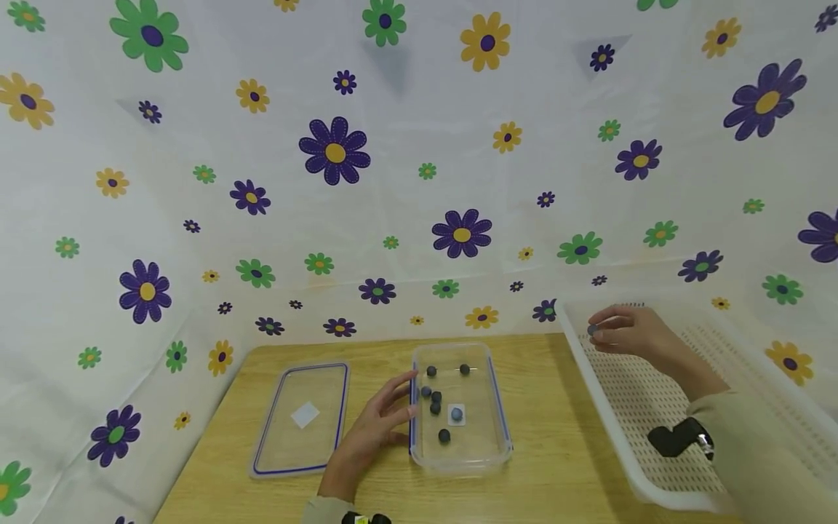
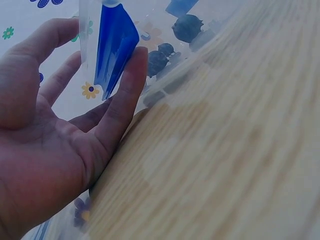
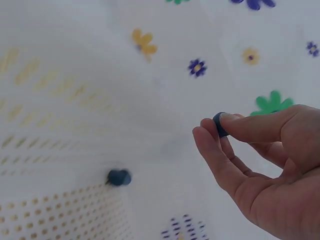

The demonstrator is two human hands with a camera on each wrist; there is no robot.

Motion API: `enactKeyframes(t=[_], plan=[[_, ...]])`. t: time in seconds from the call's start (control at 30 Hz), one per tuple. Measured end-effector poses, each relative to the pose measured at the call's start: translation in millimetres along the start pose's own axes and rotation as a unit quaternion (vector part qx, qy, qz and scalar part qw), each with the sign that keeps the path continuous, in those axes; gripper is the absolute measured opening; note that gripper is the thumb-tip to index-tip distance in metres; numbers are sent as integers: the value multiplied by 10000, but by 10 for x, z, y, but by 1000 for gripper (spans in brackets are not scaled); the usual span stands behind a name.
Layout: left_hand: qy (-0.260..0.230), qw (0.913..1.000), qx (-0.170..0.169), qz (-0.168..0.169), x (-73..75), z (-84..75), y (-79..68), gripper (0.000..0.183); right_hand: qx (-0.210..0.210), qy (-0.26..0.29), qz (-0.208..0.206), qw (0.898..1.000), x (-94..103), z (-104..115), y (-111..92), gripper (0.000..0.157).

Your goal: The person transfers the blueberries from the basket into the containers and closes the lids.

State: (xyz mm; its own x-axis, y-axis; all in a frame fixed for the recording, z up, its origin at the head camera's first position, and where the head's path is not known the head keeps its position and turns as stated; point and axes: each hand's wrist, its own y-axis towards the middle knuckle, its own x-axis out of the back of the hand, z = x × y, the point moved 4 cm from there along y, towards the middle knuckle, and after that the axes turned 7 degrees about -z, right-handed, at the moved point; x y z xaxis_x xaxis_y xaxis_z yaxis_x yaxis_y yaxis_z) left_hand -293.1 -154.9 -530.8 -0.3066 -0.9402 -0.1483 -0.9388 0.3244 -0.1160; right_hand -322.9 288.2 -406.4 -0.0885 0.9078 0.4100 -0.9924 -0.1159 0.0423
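Observation:
My right hand point(image 1: 635, 336) pinches a blueberry point(image 3: 219, 125) between thumb and fingertips, over the left side of a white perforated basket point(image 1: 612, 429). Inside that basket the right wrist view shows more dark blue fruit point(image 3: 119, 177), blurred. My left hand point(image 1: 369, 429) touches the left side of a clear plastic container point(image 1: 461, 460), its fingers spread loosely along the wall by a blue latch flap point(image 2: 116, 47). Several blueberries point(image 1: 444, 435) lie scattered in the container. One of them sits over a small white square.
The container's clear lid point(image 1: 275, 444), with a blue seal and a white label, lies on the wooden table point(image 1: 543, 437) left of my left hand. A flower-patterned white sheet point(image 1: 406, 204) hangs behind and at the sides.

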Motion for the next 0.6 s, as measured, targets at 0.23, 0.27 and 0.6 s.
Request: enactKeyframes(t=[0.23, 0.27, 0.6], plan=[[23, 10000, -72, 28, 22, 1, -3, 66, 581, -236, -415, 9972, -60, 442, -151, 45], [19, 10000, -72, 38, 22, 1, -3, 66, 668, -174, -501, 9964, -85, 505, -181, 44], [-31, 9999, -92, 126, -10, -16, -3, 66, 1623, 445, -1299, 9771, -539, 930, -520, 31]])
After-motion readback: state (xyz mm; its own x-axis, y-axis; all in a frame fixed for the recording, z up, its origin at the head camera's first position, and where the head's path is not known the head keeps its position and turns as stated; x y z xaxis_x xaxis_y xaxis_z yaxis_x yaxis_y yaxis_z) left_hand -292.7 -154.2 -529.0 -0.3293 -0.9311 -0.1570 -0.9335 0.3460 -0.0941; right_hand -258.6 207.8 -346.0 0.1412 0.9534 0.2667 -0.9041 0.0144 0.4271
